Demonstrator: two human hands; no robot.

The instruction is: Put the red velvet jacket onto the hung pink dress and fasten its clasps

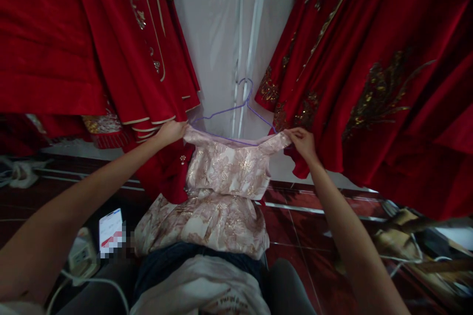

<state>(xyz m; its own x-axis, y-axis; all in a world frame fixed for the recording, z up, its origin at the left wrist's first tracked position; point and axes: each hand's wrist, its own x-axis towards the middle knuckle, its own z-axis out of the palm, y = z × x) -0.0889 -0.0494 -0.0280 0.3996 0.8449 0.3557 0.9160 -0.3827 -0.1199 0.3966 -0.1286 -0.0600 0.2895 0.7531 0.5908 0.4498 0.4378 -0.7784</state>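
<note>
A pale pink dress (221,177) with gold floral pattern hangs stretched between my two hands and drapes down onto my lap. My left hand (170,132) pinches its left shoulder. My right hand (302,141) is closed on its right shoulder. A thin purple wire hanger (236,108) sits at the dress's neckline, its hook standing up in front of a white wall.
Red embroidered garments hang at the left (111,49) and right (369,74). A phone (110,231) and a white power adapter with cable (82,256) lie by my left knee. The floor is dark red tile (295,226). Cluttered items (406,241) lie at the right.
</note>
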